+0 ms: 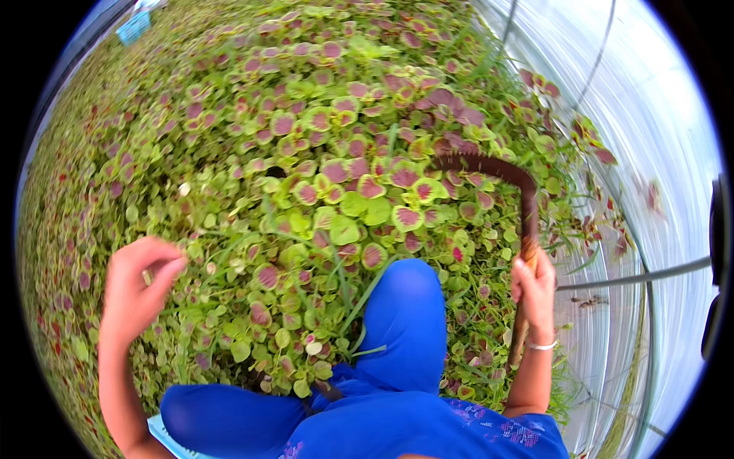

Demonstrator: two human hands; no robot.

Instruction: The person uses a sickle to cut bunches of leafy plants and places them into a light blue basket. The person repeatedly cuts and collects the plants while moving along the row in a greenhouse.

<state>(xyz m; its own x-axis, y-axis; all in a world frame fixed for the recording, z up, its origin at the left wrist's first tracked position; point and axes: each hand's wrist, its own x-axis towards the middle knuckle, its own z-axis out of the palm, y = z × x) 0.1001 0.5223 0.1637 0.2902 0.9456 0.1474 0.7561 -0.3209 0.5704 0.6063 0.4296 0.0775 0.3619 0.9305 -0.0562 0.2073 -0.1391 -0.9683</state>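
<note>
My right hand (534, 278) is closed around the wooden handle of a sickle (528, 206). The sickle's dark curved blade, with a toothed edge, arches to the left over the leaves. Red-and-green amaranth plants (373, 201) grow densely before me and around my legs. On the left, my left hand (140, 281) is raised over the plants, its fingers curled and the thumb near the fingertips; I cannot tell whether something small is between them. Long grass blades (367, 295) stand among the leaves by my knee.
A clear plastic greenhouse wall (608, 356) with metal tubes (636, 278) runs along the right side. At the far upper left stands a blue plastic basket (133, 27). A light blue plastic object (166, 439) lies beside my bent leg at the lower left.
</note>
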